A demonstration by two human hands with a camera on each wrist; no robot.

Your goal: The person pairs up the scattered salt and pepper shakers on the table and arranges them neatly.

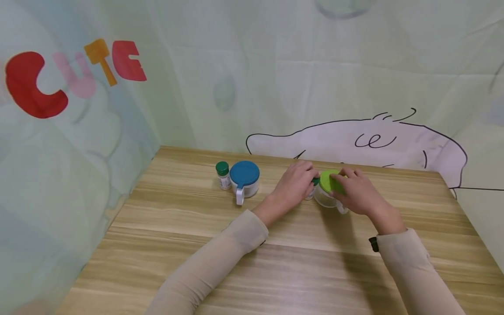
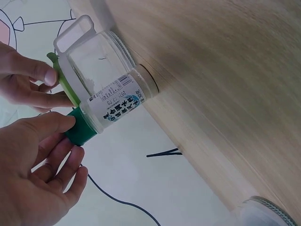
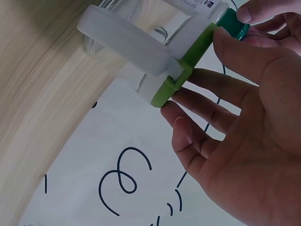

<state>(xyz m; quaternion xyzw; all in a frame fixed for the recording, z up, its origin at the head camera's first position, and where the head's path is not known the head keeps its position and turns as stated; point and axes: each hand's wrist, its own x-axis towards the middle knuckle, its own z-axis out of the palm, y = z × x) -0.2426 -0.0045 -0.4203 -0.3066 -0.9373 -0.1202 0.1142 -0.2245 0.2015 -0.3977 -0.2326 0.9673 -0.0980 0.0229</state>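
Observation:
My left hand (image 1: 295,183) pinches the dark green cap (image 2: 81,126) of a small clear bottle (image 2: 120,99) with a printed white label. Right beside that bottle stands a clear seasoning jar (image 2: 99,59) with a light green lid (image 1: 326,180) and a whitish handle (image 3: 127,42). Thumb and fingertips of my right hand (image 1: 360,192) grip the lid's rim from above. Both containers are upright on the table, side by side, and the lid is on the jar. In the head view my left hand mostly hides the small bottle.
To the left on the wooden table (image 1: 189,227) stand a seasoning jar with a blue lid (image 1: 245,173) and a second small green-capped bottle (image 1: 223,176), close together. A printed cloth backdrop (image 1: 220,57) rises behind the table's far edge and at its left.

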